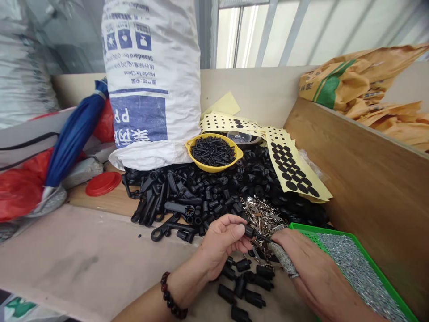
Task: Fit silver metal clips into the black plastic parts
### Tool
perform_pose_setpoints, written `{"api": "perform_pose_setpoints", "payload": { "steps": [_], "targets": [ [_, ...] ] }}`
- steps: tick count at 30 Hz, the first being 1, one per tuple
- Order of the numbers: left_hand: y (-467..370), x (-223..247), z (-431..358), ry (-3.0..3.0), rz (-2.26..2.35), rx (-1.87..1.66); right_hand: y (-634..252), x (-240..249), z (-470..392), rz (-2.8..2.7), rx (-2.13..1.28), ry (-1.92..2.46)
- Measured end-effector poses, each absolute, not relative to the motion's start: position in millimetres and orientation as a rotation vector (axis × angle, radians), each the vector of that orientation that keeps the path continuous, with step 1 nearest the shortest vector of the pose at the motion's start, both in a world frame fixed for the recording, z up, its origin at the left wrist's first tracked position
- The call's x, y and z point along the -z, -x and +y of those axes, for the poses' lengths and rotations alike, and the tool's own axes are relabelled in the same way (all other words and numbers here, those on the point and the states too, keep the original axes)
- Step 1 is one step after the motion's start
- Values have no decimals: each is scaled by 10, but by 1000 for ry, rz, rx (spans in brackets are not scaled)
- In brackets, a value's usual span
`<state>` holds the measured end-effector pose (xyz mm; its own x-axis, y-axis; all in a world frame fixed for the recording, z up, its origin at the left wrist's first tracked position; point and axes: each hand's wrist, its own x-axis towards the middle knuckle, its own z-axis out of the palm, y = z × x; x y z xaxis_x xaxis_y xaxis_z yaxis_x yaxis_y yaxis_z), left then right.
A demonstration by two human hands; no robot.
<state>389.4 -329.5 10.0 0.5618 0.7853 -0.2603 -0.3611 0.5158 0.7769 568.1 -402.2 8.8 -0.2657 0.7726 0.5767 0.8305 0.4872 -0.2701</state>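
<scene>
The cylinder [249, 231] looks matt plastic, the tool handle [283, 258] rough, the metal clips [263, 212] glossy.

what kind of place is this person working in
Probably a small assembly workshop: loose black plastic parts are heaped on the bench, beside a yellow basket of small black pieces and a green tray of many small silvery pieces.

Views: 1, head-worn. Camera sits above and behind the left hand [224, 243] and right hand [306, 259], facing forward and down across the tabletop [100, 255]. Range to the hands is close; the back panel [264, 89] stands farther off, beyond them.
</scene>
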Motion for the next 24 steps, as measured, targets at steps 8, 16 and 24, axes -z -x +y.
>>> {"api": "perform_pose_setpoints", "payload": {
  "steps": [8, 16, 24],
  "targets": [
    [-3883, -78, -3396, -884, 583, -640, -5584, -111, -4025, -2085, 113, 1263],
    [-3809, -87, -3402, -1321, 646, -701, -5576, 83, -4010, -1553, -1231, 1452],
    [-3744, -166, -3426, -1787, 712, -715, -5514, 151, -4104, -1724, -957, 1423]
  ]
}}
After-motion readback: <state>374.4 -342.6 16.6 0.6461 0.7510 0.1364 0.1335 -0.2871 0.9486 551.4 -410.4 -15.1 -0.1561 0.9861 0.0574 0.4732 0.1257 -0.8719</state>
